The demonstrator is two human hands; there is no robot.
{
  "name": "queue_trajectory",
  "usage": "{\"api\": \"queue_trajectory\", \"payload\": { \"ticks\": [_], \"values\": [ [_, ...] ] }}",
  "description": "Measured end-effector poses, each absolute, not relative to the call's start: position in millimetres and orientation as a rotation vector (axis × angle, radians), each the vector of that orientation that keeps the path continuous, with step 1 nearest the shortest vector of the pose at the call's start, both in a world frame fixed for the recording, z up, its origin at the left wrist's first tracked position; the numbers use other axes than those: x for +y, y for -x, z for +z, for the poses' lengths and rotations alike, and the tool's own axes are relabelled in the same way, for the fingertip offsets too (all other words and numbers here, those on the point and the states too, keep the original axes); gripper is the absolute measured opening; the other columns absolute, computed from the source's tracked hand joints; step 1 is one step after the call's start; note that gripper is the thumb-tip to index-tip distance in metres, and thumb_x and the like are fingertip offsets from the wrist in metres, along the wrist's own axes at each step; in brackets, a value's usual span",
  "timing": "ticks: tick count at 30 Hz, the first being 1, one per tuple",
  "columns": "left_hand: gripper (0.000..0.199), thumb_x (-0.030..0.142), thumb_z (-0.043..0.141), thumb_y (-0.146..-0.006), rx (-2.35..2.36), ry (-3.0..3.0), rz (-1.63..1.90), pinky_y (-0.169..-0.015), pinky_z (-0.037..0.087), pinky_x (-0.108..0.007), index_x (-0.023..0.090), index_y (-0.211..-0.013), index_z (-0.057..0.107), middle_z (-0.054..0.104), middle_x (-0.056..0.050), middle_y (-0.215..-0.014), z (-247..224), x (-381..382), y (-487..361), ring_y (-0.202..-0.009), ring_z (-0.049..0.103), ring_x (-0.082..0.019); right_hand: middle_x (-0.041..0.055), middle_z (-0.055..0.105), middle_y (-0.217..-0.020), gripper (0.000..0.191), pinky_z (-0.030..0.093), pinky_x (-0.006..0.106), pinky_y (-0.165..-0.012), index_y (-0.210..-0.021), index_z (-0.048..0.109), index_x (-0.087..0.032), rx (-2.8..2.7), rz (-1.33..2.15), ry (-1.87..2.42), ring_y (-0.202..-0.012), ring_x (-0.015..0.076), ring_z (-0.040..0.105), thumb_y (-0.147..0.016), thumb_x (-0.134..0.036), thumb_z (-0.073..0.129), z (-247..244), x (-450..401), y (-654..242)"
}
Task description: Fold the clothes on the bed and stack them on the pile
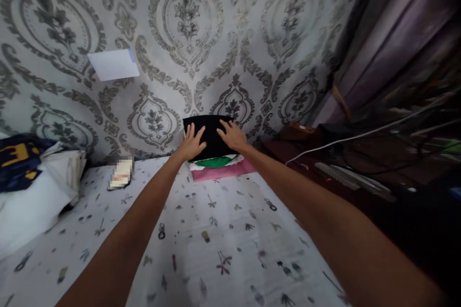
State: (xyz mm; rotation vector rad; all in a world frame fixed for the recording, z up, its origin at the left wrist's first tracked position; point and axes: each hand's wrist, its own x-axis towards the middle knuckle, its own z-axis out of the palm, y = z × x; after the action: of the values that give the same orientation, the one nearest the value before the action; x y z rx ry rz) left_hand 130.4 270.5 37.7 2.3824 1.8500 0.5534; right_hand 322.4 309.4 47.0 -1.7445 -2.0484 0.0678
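Observation:
Both my arms reach forward to a small stack of folded cloth against the wall. On top lies a folded black cloth [211, 141]. Beneath it show a green cloth with a white edge [218, 161] and, lowest, a pink cloth [209, 173]. My left hand [192, 144] rests on the left part of the black cloth, fingers spread. Across from it, my right hand [233, 136] lies on the right part, its fingers also spread and flat. Neither hand grips anything that I can see.
The stack stands on a white patterned bedsheet [194, 230]. White and dark blue fabric [32, 192] is piled at left, near a blurred pale item [121, 173]. A white card [114, 64] is on the patterned wall. At right, a cable [342, 140] crosses a dark cluttered surface below a curtain [378, 53].

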Motion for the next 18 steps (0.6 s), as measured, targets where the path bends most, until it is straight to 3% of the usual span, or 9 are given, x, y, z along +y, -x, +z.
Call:
{"api": "queue_trajectory", "payload": {
  "ticks": [4,7,12,16,18],
  "values": [
    [0.071,0.042,0.05,-0.098,1.876,-2.285,0.551,-0.117,0.016,-0.07,0.024,-0.16,0.022,-0.001,-0.019,-0.169,51.3,256.9,-140.4,-0.155,-0.004,-0.039,0.0208,0.036,-0.159,0.061,0.031,0.063,-0.11,-0.157,0.033,-0.023,-2.098,-0.007,1.79,-0.144,0.0383,0.036,-0.102,-0.05,0.036,56.4,302.1,-318.6],
    [0.074,0.052,0.042,-0.1,1.978,-2.23,0.565,-0.116,0.021,-0.069,0.023,-0.162,0.014,0.003,-0.022,-0.168,52.9,238.6,-146.6,-0.155,0.0,-0.039,0.0257,0.033,-0.159,0.059,0.021,0.069,-0.11,-0.155,0.038,-0.017,-2.122,-0.083,1.771,-0.148,0.0417,0.025,-0.103,-0.045,0.035,67.0,292.3,-308.4],
    [0.071,0.047,0.041,-0.101,1.876,-2.325,0.633,-0.117,0.032,-0.058,0.021,-0.161,0.015,0.012,-0.019,-0.168,26.2,151.8,-115.4,-0.155,0.011,-0.031,0.0267,0.035,-0.157,0.051,0.021,0.058,-0.114,-0.141,0.051,-0.006,-2.133,-0.301,1.438,-0.15,0.0338,0.025,-0.101,-0.032,0.034,59.7,241.5,-301.3],
    [0.062,0.031,0.05,-0.094,2.164,-2.305,0.415,-0.12,0.031,-0.053,0.031,-0.155,0.034,0.022,-0.01,-0.167,2.6,62.0,-22.9,-0.154,0.02,-0.028,0.0202,0.045,-0.153,0.038,0.029,0.055,-0.114,-0.119,0.065,-0.02,-2.225,-0.241,1.221,-0.147,0.0297,0.035,-0.09,-0.03,0.042,21.5,179.0,-318.6],
    [0.059,0.023,0.056,-0.089,2.388,-2.185,0.285,-0.12,0.029,-0.055,0.025,-0.147,0.048,0.032,-0.015,-0.163,6.9,27.3,40.8,-0.152,0.026,-0.033,0.016,0.052,-0.148,0.034,0.034,0.058,-0.112,-0.109,0.068,-0.03,-2.229,-0.114,1.147,-0.144,0.0309,0.04,-0.087,-0.036,0.042,0.7,145.9,-330.8]
  ]
}}
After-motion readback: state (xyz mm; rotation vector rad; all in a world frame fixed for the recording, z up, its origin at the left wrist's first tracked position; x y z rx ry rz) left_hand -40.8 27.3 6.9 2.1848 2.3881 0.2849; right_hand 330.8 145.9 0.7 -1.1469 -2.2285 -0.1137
